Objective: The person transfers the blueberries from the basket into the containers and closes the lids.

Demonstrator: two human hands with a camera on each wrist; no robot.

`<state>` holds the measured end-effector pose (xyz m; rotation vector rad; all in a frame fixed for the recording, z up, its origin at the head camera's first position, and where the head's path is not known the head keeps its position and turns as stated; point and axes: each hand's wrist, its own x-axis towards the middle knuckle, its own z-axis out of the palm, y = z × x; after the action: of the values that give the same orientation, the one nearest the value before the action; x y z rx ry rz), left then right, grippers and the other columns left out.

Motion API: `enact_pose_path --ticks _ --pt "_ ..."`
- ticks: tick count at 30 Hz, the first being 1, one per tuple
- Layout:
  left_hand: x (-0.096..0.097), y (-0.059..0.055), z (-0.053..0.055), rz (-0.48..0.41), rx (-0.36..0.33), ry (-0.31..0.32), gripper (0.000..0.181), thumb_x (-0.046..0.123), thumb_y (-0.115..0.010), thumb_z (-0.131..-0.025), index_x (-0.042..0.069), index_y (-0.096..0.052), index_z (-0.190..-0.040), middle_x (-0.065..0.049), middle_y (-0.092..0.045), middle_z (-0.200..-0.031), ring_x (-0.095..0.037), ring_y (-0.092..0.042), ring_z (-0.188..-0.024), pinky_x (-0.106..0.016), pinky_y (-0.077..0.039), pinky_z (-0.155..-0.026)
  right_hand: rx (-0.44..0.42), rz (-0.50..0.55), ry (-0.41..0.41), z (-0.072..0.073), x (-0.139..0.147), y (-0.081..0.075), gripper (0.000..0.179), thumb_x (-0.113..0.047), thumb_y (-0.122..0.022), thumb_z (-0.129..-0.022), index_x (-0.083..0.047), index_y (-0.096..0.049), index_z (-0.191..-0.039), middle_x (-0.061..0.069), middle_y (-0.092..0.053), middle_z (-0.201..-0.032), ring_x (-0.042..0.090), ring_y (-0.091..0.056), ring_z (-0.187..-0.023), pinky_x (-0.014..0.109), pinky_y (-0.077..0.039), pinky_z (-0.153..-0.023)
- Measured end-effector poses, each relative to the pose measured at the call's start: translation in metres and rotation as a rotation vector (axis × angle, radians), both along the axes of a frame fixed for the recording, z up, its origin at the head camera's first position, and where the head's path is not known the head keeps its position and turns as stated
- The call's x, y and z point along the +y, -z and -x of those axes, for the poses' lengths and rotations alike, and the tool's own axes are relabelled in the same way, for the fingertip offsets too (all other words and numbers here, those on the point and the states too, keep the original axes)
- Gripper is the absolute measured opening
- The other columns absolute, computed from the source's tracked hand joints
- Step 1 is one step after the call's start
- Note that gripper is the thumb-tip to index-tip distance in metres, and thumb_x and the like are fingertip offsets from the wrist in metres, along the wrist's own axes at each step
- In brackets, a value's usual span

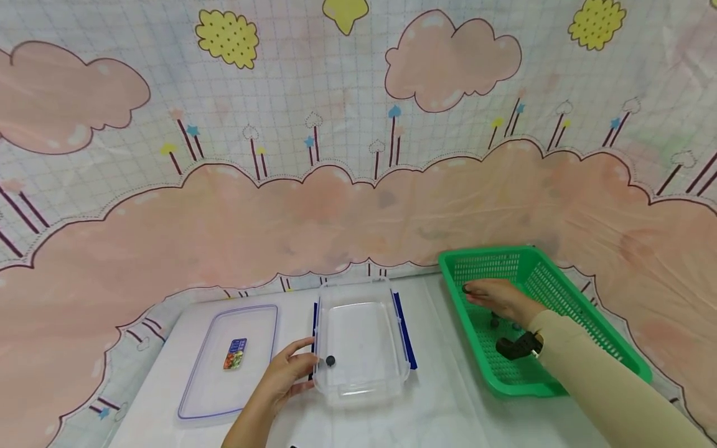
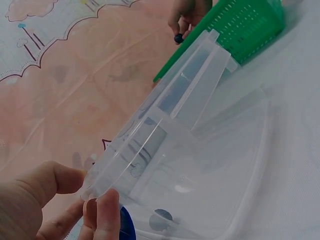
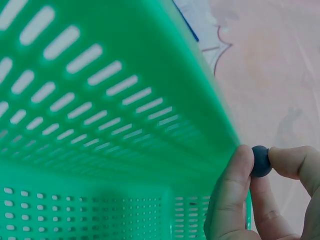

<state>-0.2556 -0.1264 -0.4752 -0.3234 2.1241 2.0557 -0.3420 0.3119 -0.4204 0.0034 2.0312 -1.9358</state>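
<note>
My left hand (image 1: 288, 373) grips the left side wall of a clear plastic container (image 1: 364, 336), thumb and fingers on either side of it in the left wrist view. One small dark ball (image 1: 330, 360), blueberry-like, lies inside near that wall. Over the left rim of a green plastic basket (image 1: 526, 390), my right hand (image 1: 501, 298) pinches another smooth, dark blue-grey ball (image 3: 261, 161) between thumb and fingertips. Below that hand, several similar dark balls (image 1: 494, 322) lie on the basket floor, partly hidden by the hand and wrist.
A clear lid (image 1: 207, 373) with a purple-blue edge and a small picture label (image 1: 235, 354) lies left of the container. Blue flaps (image 1: 406, 333) stick out along the container's sides. Behind the white-covered table hangs a patterned cloth (image 1: 347, 218).
</note>
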Motion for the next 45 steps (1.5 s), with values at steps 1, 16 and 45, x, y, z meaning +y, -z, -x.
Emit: enact_pose_path --ticks 1,16,45 --pt "-0.001 0.000 -0.001 -0.003 0.000 0.005 0.054 0.009 -0.066 -0.087 0.003 -0.052 -0.139 -0.010 -0.064 -0.102 -0.025 -0.064 -0.092 -0.035 -0.060 -0.069 0.002 0.001 0.005 -0.002 -0.002 -0.001 0.059 -0.010 -0.047 -0.103 0.018 -0.020 -0.147 0.039 -0.021 -0.149 0.000 -0.060 -0.096 0.030 -0.047 -0.104" --pt "-0.018 -0.003 -0.012 0.001 -0.010 0.072 0.054 0.010 -0.065 -0.088 0.004 -0.050 -0.140 -0.014 -0.065 -0.108 -0.031 -0.061 -0.103 -0.036 -0.059 -0.070 0.045 0.042 0.024 -0.032 -0.039 -0.015 0.048 -0.005 -0.050 -0.100 0.022 -0.034 -0.137 0.002 -0.058 -0.104 0.004 -0.062 -0.090 0.023 -0.054 -0.089" --pt "-0.014 -0.002 -0.012 -0.014 -0.013 0.060 0.057 0.012 -0.066 -0.087 0.004 -0.050 -0.141 -0.012 -0.065 -0.107 -0.028 -0.062 -0.100 -0.037 -0.059 -0.071 0.041 0.030 -0.120 -0.010 -0.105 0.007 0.036 0.000 -0.053 -0.096 0.024 -0.049 -0.123 0.005 -0.067 -0.092 0.008 -0.065 -0.081 0.025 -0.057 -0.080"
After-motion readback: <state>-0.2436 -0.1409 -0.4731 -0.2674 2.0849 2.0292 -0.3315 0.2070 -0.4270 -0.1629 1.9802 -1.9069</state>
